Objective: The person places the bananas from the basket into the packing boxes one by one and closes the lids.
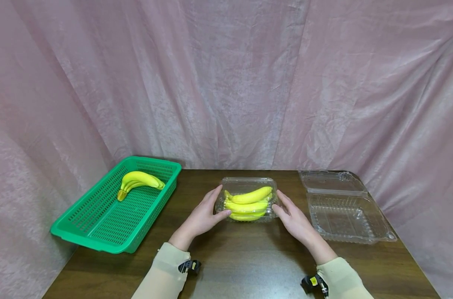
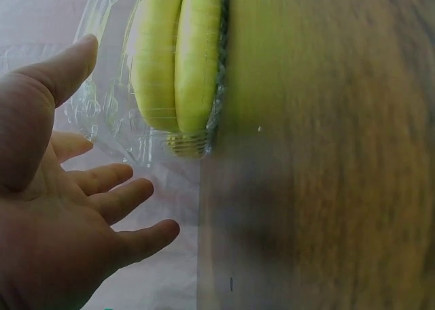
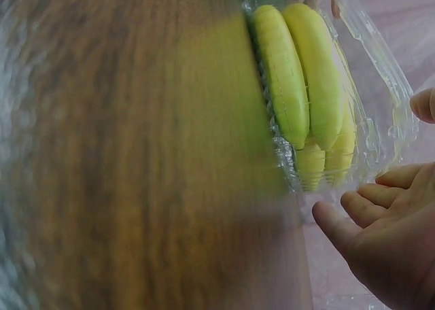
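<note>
A clear plastic clamshell box point(image 1: 248, 181) with several yellow bananas point(image 1: 247, 207) inside stands on the table between the two hands. Whether its lid is fully fastened, I cannot tell. At the box's left end is my left hand point(image 1: 203, 216), thumb toward the front and fingers spread toward the back. My right hand point(image 1: 296, 220) mirrors it at the right end. In the left wrist view, the extended fingers point(image 2: 112, 207) lie beside the box's end, not wrapped round it. The right wrist view has the right fingers point(image 3: 363, 211) loosely extended by the opposite end.
A green plastic basket point(image 1: 136, 232) on the left holds another bunch of bananas point(image 1: 141, 179). On the right lies a second clear clamshell box point(image 1: 342, 216), its lid folded back. A pink curtain point(image 1: 226, 83) hangs behind the brown wooden table point(image 1: 245, 265).
</note>
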A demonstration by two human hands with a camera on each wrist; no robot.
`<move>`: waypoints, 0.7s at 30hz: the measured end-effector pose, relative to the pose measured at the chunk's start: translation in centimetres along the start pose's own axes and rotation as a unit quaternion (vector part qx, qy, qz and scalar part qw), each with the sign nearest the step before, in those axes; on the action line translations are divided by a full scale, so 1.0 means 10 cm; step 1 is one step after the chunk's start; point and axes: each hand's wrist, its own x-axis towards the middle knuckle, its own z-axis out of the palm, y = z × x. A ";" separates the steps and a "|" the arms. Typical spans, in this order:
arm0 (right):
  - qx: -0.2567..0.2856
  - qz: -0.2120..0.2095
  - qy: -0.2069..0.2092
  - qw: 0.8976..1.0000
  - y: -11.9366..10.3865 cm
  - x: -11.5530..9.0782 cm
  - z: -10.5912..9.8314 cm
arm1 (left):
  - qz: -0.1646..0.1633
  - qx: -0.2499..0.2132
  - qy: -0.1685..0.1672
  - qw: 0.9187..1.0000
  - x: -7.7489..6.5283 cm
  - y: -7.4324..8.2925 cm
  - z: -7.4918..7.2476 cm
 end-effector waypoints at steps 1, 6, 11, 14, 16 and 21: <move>-0.001 -0.001 0.000 1.000 0.00 0.00 0.00 | 0.000 0.000 0.001 1.000 0.00 0.00 0.00; -0.002 -0.003 -0.004 1.000 0.01 0.00 0.00 | 0.002 0.005 0.003 1.000 0.00 0.00 0.01; -0.005 -0.007 -0.005 1.000 0.03 0.00 0.00 | 0.008 0.010 0.003 1.000 0.00 -0.01 0.02; -0.005 -0.009 -0.005 1.000 0.03 0.00 0.01 | 0.013 0.010 0.003 1.000 0.00 -0.02 0.03; -0.005 -0.009 -0.005 1.000 0.03 0.01 0.01 | 0.014 0.010 0.004 1.000 0.00 -0.03 0.04; -0.009 -0.008 -0.005 1.000 0.04 0.01 0.02 | 0.012 0.014 0.003 1.000 0.01 -0.04 0.05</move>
